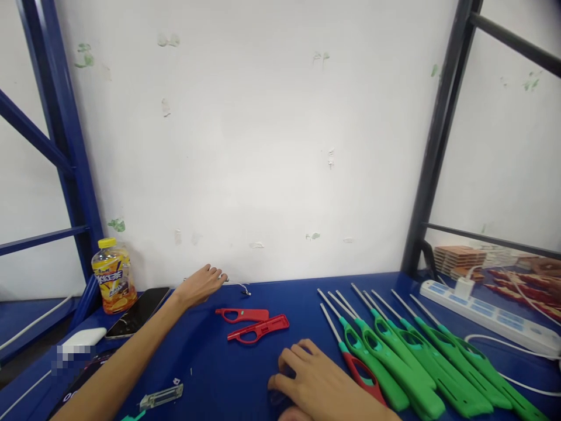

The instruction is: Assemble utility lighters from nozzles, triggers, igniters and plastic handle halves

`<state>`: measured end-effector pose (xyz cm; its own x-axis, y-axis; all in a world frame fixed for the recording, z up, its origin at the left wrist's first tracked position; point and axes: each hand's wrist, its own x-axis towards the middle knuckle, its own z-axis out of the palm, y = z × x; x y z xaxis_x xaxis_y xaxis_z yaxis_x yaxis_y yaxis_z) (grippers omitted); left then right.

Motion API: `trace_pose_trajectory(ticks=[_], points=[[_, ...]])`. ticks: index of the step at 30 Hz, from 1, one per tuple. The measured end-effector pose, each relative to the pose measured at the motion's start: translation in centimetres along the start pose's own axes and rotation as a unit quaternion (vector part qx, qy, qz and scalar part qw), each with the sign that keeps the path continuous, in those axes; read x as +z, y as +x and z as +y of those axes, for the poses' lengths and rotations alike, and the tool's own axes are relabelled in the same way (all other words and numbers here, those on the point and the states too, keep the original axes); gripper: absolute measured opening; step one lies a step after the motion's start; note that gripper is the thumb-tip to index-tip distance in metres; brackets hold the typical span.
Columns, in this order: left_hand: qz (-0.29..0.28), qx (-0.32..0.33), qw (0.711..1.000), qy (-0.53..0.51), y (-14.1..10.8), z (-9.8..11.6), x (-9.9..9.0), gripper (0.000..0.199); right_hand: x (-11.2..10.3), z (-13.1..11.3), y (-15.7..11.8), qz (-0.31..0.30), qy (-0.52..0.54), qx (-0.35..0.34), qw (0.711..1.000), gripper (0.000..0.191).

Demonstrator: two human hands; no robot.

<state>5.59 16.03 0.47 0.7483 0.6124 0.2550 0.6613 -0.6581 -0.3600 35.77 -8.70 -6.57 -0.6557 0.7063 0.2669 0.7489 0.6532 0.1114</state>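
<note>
My left hand (202, 287) reaches to the back edge of the blue table, its fingers curled down over something small that I cannot make out. A thin white wire with a dark tip (246, 291) sticks out just beyond those fingers. In front of it lie two red lighter casing halves (243, 315), one of them showing its hollow inside (269, 327). My right hand (313, 380) hovers or rests low over the table's front, fingers loosely bent and apart, holding nothing visible. To its right is a red-handled long lighter (363, 374) beside several green long lighters (407, 362).
At left stand a yellow-capped drink bottle (113, 275), a dark phone (138, 313) and a white device (84, 337). A small clear plastic part (161, 397) lies in front. A white power strip (491, 316) with cables runs along the right. Blue posts (72, 134) rise before a white wall.
</note>
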Motion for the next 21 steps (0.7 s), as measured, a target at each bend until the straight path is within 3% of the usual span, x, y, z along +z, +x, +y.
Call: trace_pose_trajectory(ticks=[5,9,12,17,21], points=[[-0.022,0.027,0.999,-0.006,-0.5,-1.1,-1.7,0.039,-4.0,1.1,0.9,0.018,0.003,0.057,0.998,0.029],[-0.013,0.051,0.999,-0.008,-0.9,-1.2,-2.9,0.038,-3.5,3.4,2.3,0.009,-0.016,0.089,0.996,0.044],[0.017,0.06,0.998,-0.012,-1.0,-1.0,-3.9,0.036,-2.5,4.8,2.9,-0.014,-0.02,0.094,0.995,0.044],[0.148,0.049,0.988,-0.021,-1.2,0.9,-5.6,0.033,-1.7,5.1,2.9,-0.041,-0.003,0.085,0.996,0.038],[0.308,0.025,0.95,-0.042,-2.3,5.1,-7.2,0.033,-1.0,4.9,3.3,-0.057,0.011,0.078,0.995,0.035]])
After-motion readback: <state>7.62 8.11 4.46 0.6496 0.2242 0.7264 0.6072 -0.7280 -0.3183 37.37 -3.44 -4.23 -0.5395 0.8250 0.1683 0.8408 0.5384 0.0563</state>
